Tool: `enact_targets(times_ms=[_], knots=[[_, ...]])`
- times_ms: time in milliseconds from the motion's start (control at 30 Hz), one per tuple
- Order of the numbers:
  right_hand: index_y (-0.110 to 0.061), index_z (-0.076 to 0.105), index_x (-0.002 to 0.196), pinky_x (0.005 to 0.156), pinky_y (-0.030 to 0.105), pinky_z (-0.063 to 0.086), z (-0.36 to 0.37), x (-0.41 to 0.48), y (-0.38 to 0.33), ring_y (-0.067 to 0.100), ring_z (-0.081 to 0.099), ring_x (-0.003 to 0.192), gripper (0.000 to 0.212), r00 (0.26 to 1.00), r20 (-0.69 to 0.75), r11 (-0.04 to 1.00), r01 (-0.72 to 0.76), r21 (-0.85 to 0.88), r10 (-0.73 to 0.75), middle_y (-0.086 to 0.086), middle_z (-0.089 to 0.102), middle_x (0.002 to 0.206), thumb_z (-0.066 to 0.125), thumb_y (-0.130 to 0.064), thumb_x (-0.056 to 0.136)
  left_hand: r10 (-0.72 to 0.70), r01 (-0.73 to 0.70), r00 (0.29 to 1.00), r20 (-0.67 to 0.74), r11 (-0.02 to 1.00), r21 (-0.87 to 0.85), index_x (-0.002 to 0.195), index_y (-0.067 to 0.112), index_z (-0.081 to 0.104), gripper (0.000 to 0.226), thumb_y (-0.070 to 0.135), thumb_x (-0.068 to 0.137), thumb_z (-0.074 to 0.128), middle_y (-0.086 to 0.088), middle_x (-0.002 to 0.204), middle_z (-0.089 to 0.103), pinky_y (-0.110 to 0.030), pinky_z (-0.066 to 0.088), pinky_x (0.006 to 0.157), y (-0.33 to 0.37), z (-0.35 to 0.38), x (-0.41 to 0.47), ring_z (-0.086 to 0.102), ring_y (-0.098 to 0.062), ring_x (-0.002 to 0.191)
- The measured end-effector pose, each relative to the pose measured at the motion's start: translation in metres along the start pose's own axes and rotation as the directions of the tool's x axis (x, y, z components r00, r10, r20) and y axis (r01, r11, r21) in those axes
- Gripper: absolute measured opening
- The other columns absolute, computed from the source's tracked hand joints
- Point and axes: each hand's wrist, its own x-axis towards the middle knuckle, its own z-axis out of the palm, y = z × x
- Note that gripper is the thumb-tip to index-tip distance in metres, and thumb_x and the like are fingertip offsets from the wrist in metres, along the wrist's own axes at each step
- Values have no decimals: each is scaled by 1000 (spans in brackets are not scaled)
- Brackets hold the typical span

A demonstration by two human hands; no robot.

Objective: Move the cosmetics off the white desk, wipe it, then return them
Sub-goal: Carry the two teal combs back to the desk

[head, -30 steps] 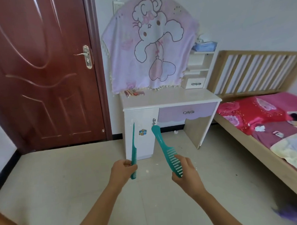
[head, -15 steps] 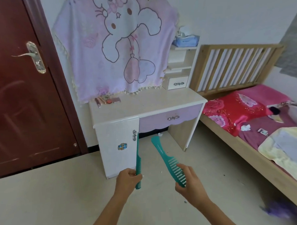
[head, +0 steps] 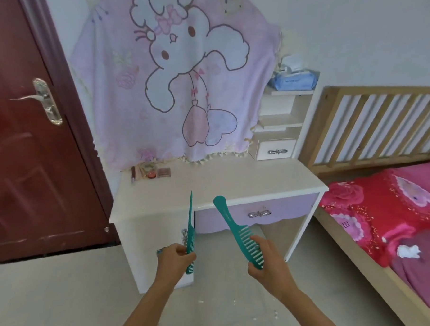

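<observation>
2 teal combs are held in the lower centre of the frame. The tail comb (head: 190, 228) is gripped at its toothed end by the left hand (head: 175, 259), with the fingers curled round it and the thin tail pointed up. The wide comb (head: 239, 232) is pinched at its teeth by the right hand (head: 270, 266), thumb and fingers closed on it, with the handle slanted up and left. Both are seen against the front edge of the desk (head: 234, 184). The cosmetics (head: 151, 171) are laid in a small cluster at the desk's back left corner, just under the fringe of the pink cloth (head: 180, 78). A door (head: 23, 146) is seen at the left and a bed (head: 396, 216) at the right.
</observation>
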Motion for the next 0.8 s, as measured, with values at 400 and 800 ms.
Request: enact_targets(times_ms=[400, 800], knots=[[-18, 40, 127, 64, 1, 38, 23, 123, 26, 8, 48, 87, 58, 982, 174, 996, 67, 57, -76, -3, 44, 107, 63, -5, 76, -43, 90, 980, -193, 965, 246, 85, 13, 57, 14, 17, 76, 68, 1, 80, 61, -13, 41, 50, -10, -3, 78, 57, -8, 65], [-14, 46, 123, 60, 4, 45, 42, 304, 18, 5, 57, 73, 61, 997, 73, 999, 20, 30, -22, -4, 48, 101, 69, 1, 69, -106, 153, 984, -142, 910, 386, 73, 18, 44, 22, 24, 78, 64, 0, 79, 58, -19, 40, 53, 25, -7, 280, 56, -12, 68]])
